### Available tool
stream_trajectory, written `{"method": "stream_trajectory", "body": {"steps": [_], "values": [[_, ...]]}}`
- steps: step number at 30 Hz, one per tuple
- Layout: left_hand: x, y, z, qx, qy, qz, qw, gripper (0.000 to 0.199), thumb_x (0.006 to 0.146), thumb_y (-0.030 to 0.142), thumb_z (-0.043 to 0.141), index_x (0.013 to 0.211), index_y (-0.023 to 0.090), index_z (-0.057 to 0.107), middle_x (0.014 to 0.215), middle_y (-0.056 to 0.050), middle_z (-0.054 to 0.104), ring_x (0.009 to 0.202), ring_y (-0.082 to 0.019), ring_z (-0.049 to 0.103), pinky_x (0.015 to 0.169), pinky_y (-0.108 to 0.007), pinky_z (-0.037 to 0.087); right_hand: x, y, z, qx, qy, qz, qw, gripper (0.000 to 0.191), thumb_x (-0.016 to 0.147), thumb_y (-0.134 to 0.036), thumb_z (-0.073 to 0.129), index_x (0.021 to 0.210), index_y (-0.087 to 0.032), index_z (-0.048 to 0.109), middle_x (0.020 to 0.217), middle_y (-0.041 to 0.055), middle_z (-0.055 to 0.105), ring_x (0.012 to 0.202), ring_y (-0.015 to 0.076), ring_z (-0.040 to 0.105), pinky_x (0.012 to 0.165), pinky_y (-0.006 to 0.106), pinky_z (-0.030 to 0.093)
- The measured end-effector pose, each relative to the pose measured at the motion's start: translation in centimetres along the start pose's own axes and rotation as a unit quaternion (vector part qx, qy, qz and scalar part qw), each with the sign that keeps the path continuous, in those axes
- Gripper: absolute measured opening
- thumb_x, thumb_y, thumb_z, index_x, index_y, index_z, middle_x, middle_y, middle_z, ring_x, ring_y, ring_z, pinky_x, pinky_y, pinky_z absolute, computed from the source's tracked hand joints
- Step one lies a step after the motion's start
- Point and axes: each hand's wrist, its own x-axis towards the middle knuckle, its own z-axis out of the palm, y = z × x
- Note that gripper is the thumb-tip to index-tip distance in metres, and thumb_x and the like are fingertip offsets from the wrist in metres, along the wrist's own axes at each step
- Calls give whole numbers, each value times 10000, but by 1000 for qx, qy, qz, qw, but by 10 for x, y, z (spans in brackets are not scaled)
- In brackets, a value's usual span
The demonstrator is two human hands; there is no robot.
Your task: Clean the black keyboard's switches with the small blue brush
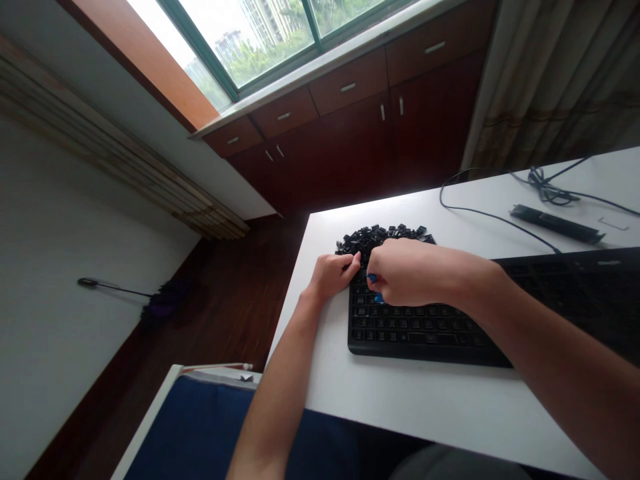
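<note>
A black keyboard (415, 339) lies on the white table (325, 380), its key positions showing without most caps. Behind its left part is a heap of loose black keycaps (370, 235). My left hand (334, 275) rests at the keyboard's upper left corner beside the heap, fingers curled; whether anything is between them is hidden. My right hand (407, 272) is closed round a small blue tool (379, 299) above the left part of the keyboard. The tool's tip and whatever it touches are too small to tell.
A black strip-shaped part (557, 223) and a coiled black cable (543, 187) lie at the back right, near a thin bent metal piece (614, 225). A blue fabric chair (200, 427) stands at the table's near left. An umbrella (165, 300) leans by the wall.
</note>
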Motion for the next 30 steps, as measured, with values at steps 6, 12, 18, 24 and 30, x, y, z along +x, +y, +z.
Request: {"method": "stream_trajectory", "body": {"steps": [6,12,18,24,30], "values": [[0,1,0,2,4,-1,1000,407,900,302,459,523,154,498,479,21,478,465,-74,343,526,-250,238,2,2,2,-11,5,8,1000,209,756,-216,547,886,-168,704,681,68,647,539,165,523,481,274,312],[0,1,-1,5,2,-4,1000,437,917,329,452,517,154,472,473,27,455,462,-70,344,526,-247,235,4,7,3,-15,8,16,1000,195,765,-245,560,885,-173,695,686,65,648,560,175,540,484,275,325],[0,0,-1,2,2,-5,1000,399,895,297,460,525,153,504,481,24,471,476,-75,327,527,-247,241,2,2,-1,-6,-6,4,1000,209,774,-226,542,896,-164,700,679,67,646,565,177,539,485,270,327],[-1,1,-1,-1,0,-6,1000,375,882,286,467,536,151,519,488,22,475,483,-76,341,531,-246,247,-1,0,-2,-5,-4,-13,1000,224,741,-174,522,883,-151,695,615,47,604,511,152,468,460,267,287],[0,2,-2,-4,-1,-5,1000,375,873,288,465,528,153,522,486,15,484,481,-81,345,528,-250,250,-4,0,-3,-4,-20,-31,999,219,730,-189,525,856,-147,699,630,56,609,525,155,466,461,276,282]]}}
